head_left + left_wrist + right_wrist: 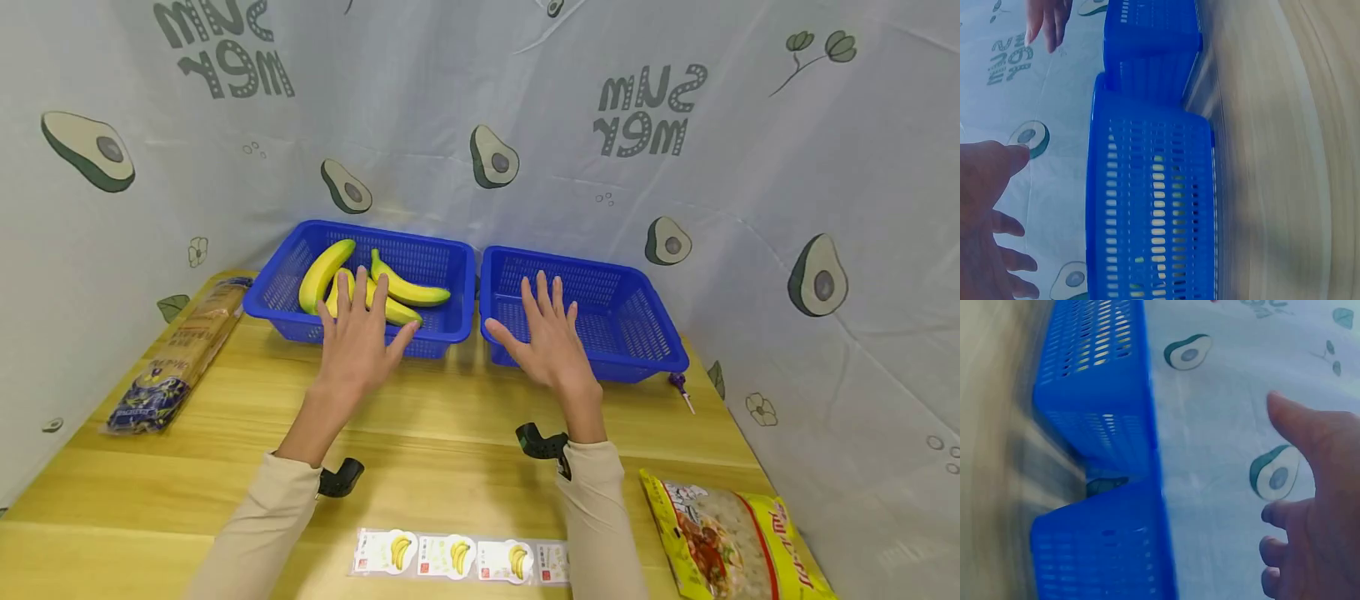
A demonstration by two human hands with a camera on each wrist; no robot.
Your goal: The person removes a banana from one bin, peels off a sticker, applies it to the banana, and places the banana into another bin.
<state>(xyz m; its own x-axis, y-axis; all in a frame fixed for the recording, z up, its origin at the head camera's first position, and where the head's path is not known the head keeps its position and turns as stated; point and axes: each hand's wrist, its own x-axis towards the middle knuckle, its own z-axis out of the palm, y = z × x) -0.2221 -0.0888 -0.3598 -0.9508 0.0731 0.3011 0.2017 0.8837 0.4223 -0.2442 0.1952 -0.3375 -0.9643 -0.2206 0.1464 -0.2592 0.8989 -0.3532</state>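
Ten fingers are spread wide and straight, and they hold nothing; the left hand (358, 333) hovers palm down over the near rim of the left blue basket (285, 287), with its fingertips just above the bananas (390, 292); the right hand (551, 337) hovers in the same way over the near rim of the right blue basket (645, 333), which has nothing visible inside. Both wrist views are blurred, so whether a finger touches plastic cannot be told; the left wrist view shows only the mesh wall of the left basket with yellow behind it.

The bananas lie inside the left basket, toward its left and near side; three are seen clearly, and a fourth may hide under the left hand. They look light and rather firm, with smooth skin that is probably a little slippery; a good place to take one is likely around the thick middle, across the curve, not at the thin tip.

Two baskets stand side by side, almost touching, at the far edge of the wooden table (450, 417). One bread loaf in its bag (180, 354) lies at the left; one yellow snack bag (731, 537) lies at the near right; one strip of banana stickers (457, 557) lies near the person, between the beige sleeves.
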